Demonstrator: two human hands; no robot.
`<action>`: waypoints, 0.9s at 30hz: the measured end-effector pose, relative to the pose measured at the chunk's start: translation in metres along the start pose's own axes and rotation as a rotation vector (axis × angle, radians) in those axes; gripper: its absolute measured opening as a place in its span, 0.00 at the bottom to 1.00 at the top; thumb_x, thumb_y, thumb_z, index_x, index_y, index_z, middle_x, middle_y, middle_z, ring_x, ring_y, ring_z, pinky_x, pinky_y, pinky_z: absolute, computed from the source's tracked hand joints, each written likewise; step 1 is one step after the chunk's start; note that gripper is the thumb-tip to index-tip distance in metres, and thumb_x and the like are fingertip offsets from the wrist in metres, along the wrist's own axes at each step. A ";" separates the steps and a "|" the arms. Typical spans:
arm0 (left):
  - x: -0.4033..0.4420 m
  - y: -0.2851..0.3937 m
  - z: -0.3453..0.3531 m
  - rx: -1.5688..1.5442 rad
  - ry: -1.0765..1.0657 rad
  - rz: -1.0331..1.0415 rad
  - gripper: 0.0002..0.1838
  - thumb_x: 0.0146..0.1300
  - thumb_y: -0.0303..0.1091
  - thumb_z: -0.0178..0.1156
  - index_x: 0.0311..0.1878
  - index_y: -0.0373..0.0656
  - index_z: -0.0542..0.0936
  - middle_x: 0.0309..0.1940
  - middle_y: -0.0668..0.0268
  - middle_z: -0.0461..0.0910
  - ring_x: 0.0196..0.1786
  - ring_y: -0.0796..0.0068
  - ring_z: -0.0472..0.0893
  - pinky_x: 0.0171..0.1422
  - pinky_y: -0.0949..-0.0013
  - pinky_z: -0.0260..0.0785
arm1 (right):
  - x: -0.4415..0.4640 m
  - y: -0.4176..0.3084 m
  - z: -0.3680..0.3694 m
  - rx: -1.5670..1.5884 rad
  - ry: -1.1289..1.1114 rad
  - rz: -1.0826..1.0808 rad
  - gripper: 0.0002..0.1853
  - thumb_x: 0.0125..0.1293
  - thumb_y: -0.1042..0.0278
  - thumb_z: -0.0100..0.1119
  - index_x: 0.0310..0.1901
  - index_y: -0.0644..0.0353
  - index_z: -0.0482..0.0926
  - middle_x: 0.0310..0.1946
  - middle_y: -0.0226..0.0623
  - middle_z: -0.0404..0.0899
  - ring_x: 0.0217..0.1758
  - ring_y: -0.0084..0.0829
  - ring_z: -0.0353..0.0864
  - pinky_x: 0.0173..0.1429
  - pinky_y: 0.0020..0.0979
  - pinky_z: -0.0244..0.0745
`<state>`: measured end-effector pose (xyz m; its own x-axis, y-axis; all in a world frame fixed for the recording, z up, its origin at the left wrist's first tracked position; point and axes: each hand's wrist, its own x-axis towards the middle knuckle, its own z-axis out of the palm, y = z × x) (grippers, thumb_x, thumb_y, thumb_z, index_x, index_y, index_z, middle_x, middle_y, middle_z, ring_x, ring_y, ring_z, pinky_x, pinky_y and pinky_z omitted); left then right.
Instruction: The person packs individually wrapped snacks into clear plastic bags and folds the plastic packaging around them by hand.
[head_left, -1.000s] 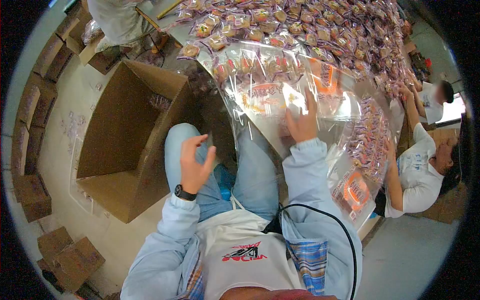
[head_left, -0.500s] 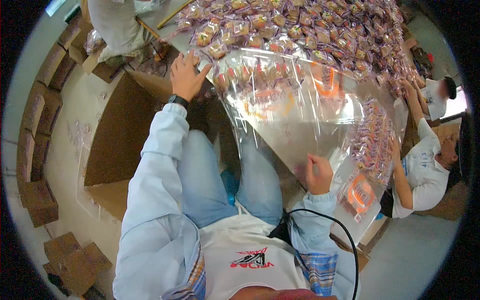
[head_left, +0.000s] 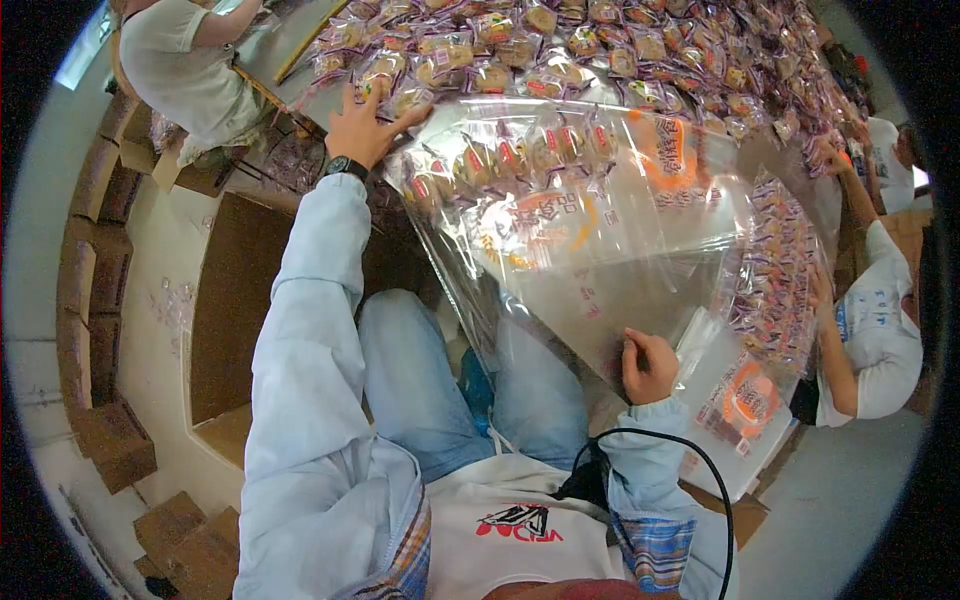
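My left hand [head_left: 364,132], with a dark watch [head_left: 346,167] at the wrist, reaches to the near edge of a heap of wrapped snacks [head_left: 640,45]. Its fingers are spread and its fingertips touch the nearest packets. In front of me lies a large clear plastic bag [head_left: 640,240] with orange print. A row of wrapped snacks [head_left: 510,155] shows inside the bag, along its far edge. My right hand [head_left: 650,368] is by the bag's near side, fingers curled in and thumb against them. Whether it pinches the film is hidden.
A filled bag of snacks [head_left: 775,275] and flat printed bags [head_left: 735,410] lie at my right. An open cardboard box [head_left: 240,300] stands at my left, with more boxes [head_left: 95,270] along the wall. Other people work at the far left [head_left: 175,75] and right [head_left: 880,330].
The view has shifted slightly. My left hand has moved onto the nearest packets, its fingers still spread. My right hand has curled its fingers further near the bag.
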<state>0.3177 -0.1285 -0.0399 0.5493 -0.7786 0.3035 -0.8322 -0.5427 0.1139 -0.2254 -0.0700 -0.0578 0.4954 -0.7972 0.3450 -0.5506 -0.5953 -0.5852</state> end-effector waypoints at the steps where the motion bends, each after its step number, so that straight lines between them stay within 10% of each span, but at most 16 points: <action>1: 0.000 -0.004 0.002 0.021 0.015 0.043 0.48 0.58 0.80 0.57 0.77 0.65 0.67 0.75 0.48 0.64 0.57 0.31 0.79 0.57 0.40 0.77 | 0.000 0.002 0.001 0.032 0.008 0.020 0.08 0.66 0.76 0.64 0.45 0.61 0.86 0.32 0.43 0.85 0.33 0.42 0.84 0.38 0.38 0.76; 11: -0.010 0.001 -0.002 0.108 0.030 0.085 0.25 0.70 0.56 0.60 0.68 0.63 0.75 0.63 0.52 0.73 0.54 0.41 0.78 0.47 0.48 0.80 | -0.009 0.012 0.008 0.136 0.032 0.172 0.09 0.69 0.75 0.61 0.48 0.63 0.86 0.36 0.45 0.87 0.37 0.40 0.87 0.44 0.38 0.80; 18: 0.004 -0.005 -0.012 -0.113 0.206 0.079 0.22 0.70 0.49 0.62 0.64 0.54 0.78 0.57 0.48 0.74 0.56 0.41 0.75 0.60 0.46 0.71 | -0.013 0.015 0.005 0.152 0.100 0.102 0.09 0.69 0.74 0.60 0.48 0.63 0.86 0.34 0.45 0.88 0.37 0.37 0.89 0.43 0.34 0.81; 23: -0.017 -0.017 -0.065 -0.579 0.377 0.109 0.25 0.73 0.51 0.60 0.61 0.41 0.78 0.57 0.44 0.74 0.58 0.44 0.74 0.64 0.51 0.68 | -0.035 0.026 -0.026 0.444 0.660 0.337 0.11 0.73 0.72 0.55 0.50 0.64 0.84 0.24 0.35 0.82 0.24 0.26 0.78 0.38 0.29 0.76; 27: -0.137 0.050 -0.121 -1.288 0.169 0.056 0.17 0.76 0.24 0.55 0.64 0.38 0.69 0.52 0.64 0.73 0.45 0.77 0.81 0.47 0.73 0.77 | -0.022 0.000 -0.079 0.587 0.764 0.224 0.13 0.74 0.70 0.54 0.54 0.66 0.80 0.34 0.37 0.81 0.32 0.26 0.77 0.41 0.30 0.76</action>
<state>0.1918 -0.0112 0.0386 0.5735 -0.6901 0.4415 -0.3793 0.2540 0.8897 -0.2893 -0.0603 -0.0070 -0.2601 -0.8587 0.4416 -0.0561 -0.4431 -0.8947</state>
